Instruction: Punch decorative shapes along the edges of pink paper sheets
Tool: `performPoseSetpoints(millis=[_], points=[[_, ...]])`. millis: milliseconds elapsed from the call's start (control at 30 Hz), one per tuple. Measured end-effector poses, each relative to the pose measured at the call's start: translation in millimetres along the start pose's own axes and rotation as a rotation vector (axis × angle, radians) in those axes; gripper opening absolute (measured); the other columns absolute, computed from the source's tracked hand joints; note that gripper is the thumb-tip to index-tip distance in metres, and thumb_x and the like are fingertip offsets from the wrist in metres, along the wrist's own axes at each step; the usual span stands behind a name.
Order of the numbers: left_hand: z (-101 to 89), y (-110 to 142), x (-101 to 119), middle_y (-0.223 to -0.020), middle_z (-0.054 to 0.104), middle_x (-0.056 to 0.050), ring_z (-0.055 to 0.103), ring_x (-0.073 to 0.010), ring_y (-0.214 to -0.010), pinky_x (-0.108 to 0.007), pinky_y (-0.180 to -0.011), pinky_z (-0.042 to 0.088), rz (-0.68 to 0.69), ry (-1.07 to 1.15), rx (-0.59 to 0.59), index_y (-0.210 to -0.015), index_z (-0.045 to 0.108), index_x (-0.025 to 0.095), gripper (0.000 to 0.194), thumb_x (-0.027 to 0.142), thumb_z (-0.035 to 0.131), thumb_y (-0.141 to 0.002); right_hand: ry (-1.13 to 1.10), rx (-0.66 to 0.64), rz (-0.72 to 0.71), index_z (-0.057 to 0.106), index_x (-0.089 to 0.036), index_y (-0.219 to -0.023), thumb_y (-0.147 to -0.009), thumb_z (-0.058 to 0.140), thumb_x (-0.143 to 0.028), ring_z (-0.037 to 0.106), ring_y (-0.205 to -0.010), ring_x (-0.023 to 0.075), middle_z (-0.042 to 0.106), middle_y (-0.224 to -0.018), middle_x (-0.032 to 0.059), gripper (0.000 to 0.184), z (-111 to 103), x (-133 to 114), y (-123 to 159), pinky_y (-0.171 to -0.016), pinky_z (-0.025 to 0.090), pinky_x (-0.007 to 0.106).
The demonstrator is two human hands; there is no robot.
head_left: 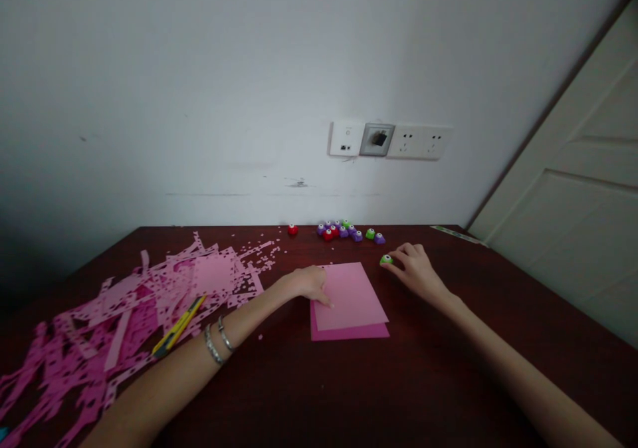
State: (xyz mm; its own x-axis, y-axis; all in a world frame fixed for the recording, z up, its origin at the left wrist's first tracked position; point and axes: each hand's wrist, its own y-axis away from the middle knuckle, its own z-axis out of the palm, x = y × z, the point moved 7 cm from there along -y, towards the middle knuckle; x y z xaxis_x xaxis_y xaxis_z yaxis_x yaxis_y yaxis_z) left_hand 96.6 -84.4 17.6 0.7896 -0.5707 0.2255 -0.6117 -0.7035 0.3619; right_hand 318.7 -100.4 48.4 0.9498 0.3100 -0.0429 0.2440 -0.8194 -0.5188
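Note:
Between thumb and fingers, my right hand (416,272) pinches a small green craft paper punch (386,260) just above or on the table, to the right of the paper. My left hand (312,283) grips the left edge of a light pink sheet of paper (351,295), thumb lying on top; its other fingers are partly hidden. Under that sheet, a darker pink sheet (349,333) shows along the front edge. Farther back stands a cluster of purple, red and green paper punches (343,232), with a green punch (370,234) and a purple one (379,238) beside it.
A heap of punched pink paper strips (139,308) covers the table's left side, with a yellow utility knife (178,327) on it. Tiny paper bits (262,255) are scattered nearby. One red punch (292,230) stands apart. A ruler-like strip (458,235) lies at the back right.

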Motion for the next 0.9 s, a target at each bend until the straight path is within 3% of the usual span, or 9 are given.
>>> performPoseSetpoints(millis=[267, 567, 733, 900], points=[[0.3, -6, -3, -0.048, 0.048, 0.002, 0.046, -0.0117, -0.051, -0.022, -0.048, 0.032, 0.026, 0.068, -0.015, -0.054, 0.056, 0.016, 0.037, 0.051, 0.068, -0.051, 0.114, -0.001, -0.011, 0.066, -0.02, -0.088, -0.079, 0.049, -0.05, 0.045, -0.084, 0.0257, 0.054, -0.093, 0.0125, 0.036, -2, 17, 32, -0.068, 0.039, 0.037], [4.6, -11, -7, -0.045, 0.048, 0.003, 0.044, -0.0103, -0.046, -0.022, -0.046, 0.032, 0.062, 0.065, 0.008, -0.049, 0.054, 0.017, 0.039, 0.053, 0.068, -0.05, 0.11, 0.012, 0.007, 0.066, -0.02, -0.086, -0.075, 0.053, -0.051, 0.047, -0.082, 0.026, 0.054, -0.092, 0.0128, 0.036, -10, 17, 35, -0.068, 0.04, 0.038], [7.0, -11, -6, -0.044, 0.049, 0.003, 0.044, -0.0099, -0.045, -0.022, -0.047, 0.034, 0.097, 0.116, -0.046, -0.044, 0.051, 0.017, 0.041, 0.053, 0.065, -0.055, -0.141, 0.039, 0.011, 0.061, -0.018, -0.095, -0.082, 0.048, -0.04, 0.05, -0.085, 0.0231, 0.055, -0.09, 0.0104, 0.029, -23, -12, 16, -0.076, 0.041, 0.035], [4.0, -5, -1, -0.039, 0.039, 0.004, 0.037, -0.0087, -0.042, -0.023, -0.045, 0.029, 0.133, 0.062, -0.02, -0.04, 0.043, 0.017, 0.047, 0.057, 0.061, -0.059, -0.416, -0.118, 0.006, 0.058, -0.018, -0.085, -0.086, 0.04, -0.031, 0.052, -0.072, 0.0182, 0.058, -0.077, 0.0052, 0.023, 5, -58, -13, -0.066, 0.041, 0.03]])
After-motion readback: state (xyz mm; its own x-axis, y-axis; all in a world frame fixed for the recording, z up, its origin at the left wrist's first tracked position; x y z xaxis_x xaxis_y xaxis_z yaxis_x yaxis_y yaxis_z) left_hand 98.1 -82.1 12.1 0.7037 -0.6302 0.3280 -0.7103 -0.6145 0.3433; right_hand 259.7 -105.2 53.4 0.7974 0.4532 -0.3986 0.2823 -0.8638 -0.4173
